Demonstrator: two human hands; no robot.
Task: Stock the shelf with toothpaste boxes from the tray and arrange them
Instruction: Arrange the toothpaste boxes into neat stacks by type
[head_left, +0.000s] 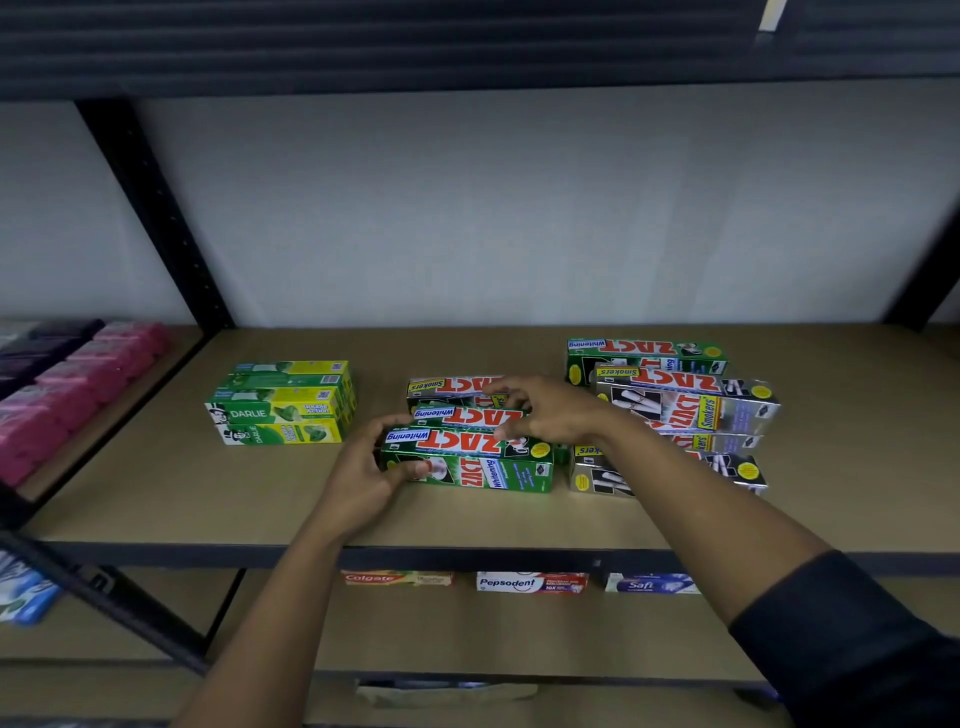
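Item: green Zact Whitening box (467, 462), lying lengthwise on the shelf board (156, 509), near the middle of its front edge, foremost of a short row of 3 Zact boxes running toward the back wall.

Left hand (363, 480): cupped round the box's left end, thumb on the front face, fingers curled over the top; it has hold of that end.

Right hand (540, 410): fingers spread and half-bent over the second box (467, 415) just behind, tips touching its top edge; whether it grips or only steadies cannot be told.

Handling note: probably squaring the row. Best done by pushing the front box back with the left hand until flush with the one behind, ends level, the right hand holding the rear boxes from sliding.

Adjacent stock: Darlie stack (283, 405) toward the left edge, well apart; silver Zact Smokers boxes (685, 405) toward the right, loosely piled.
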